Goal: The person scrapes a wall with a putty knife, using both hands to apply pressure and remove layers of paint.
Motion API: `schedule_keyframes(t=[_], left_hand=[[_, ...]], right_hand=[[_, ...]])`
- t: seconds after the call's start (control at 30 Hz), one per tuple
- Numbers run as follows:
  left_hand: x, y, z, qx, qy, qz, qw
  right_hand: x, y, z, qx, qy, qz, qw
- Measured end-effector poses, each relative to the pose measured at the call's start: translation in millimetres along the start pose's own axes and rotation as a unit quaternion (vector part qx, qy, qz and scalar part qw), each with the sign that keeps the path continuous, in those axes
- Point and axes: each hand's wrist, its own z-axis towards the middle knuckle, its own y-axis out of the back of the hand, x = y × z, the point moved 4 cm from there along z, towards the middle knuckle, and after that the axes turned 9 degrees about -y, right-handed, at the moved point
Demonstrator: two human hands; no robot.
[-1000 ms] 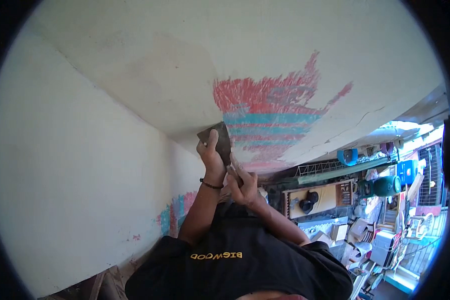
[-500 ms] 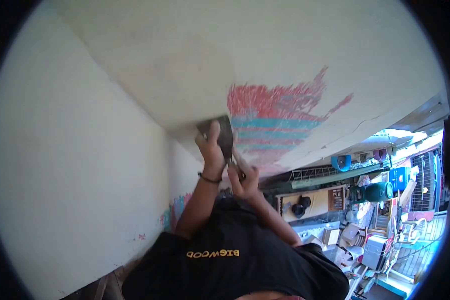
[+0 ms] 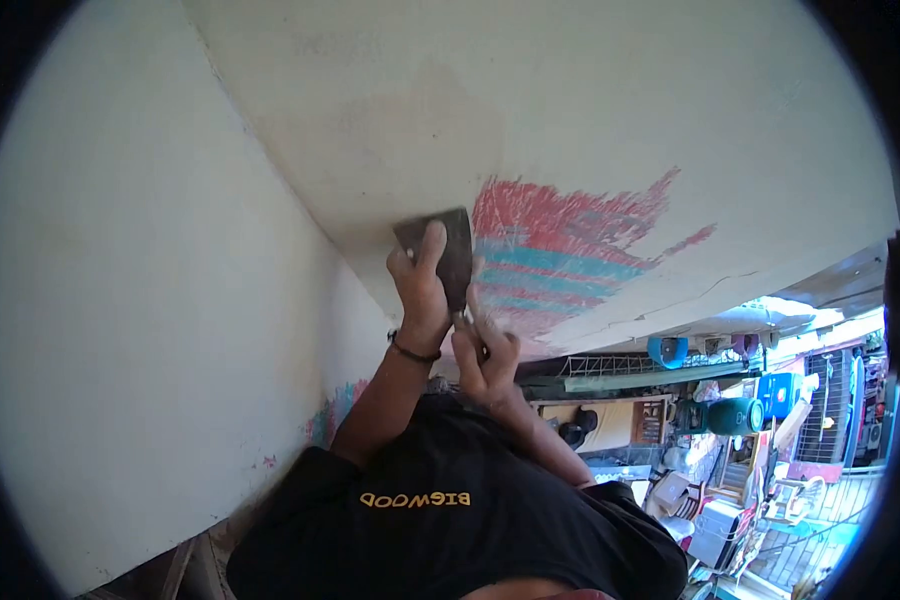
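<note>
Both my hands are on a putty knife (image 3: 457, 255) with a broad dark blade, its wide edge up against the pale wall (image 3: 590, 90). My left hand (image 3: 423, 290), a dark bracelet at its wrist, is closed on the blade with the thumb lying flat over its face. Lower down, my right hand (image 3: 487, 368) wraps the handle end, with a finger stretched up alongside. Just right of the blade is a patch of red paint (image 3: 560, 215) with ragged edges, and blue stripes (image 3: 560, 265) run below it.
A second white wall surface (image 3: 150, 300) meets this one at a corner on the left. A thin crack (image 3: 705, 292) crosses the wall at right. Lower right are a green drum (image 3: 735, 416), a blue container (image 3: 778, 393), chairs and clutter.
The putty knife and both hands have moved up the wall and slightly left relative to the red patch. My view has shifted a little, and both hands keep their hold.
</note>
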Motion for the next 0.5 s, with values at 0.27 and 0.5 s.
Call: schedule_keyframes(t=[0.27, 0.5], left_hand=[[44.4, 34.4, -22.6, -0.043, 0.039, 0.018, 0.998], [47.3, 40.0, -17.7, -0.016, 0.022, 0.014, 1.000]], right_hand=[[-36.0, 0.0, -35.9, 0.050, -0.082, -0.005, 0.995], [-52.0, -0.8, -31.1, 0.033, 0.002, -0.036, 0.999]])
